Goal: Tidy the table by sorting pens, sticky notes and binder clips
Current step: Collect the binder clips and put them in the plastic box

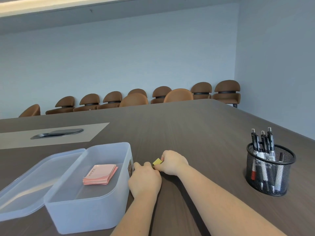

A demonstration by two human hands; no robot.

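A translucent plastic box [88,212] stands open at the lower left, with a stack of pink sticky notes [100,174] lying inside it. Just right of the box, my right hand [173,163] pinches a small yellow binder clip [157,162] low over the table. My left hand [144,182] is closed beside it, fingers touching the same spot; what it holds is hidden. A black mesh pen cup [271,169] at the right holds several pens [263,142] standing upright.
The box's lid [30,184] lies flat on the table to the box's left. A metal cable hatch [58,133] sits in a pale inset strip further back. Brown chairs [227,92] line the far wall behind the dark wooden table [196,126].
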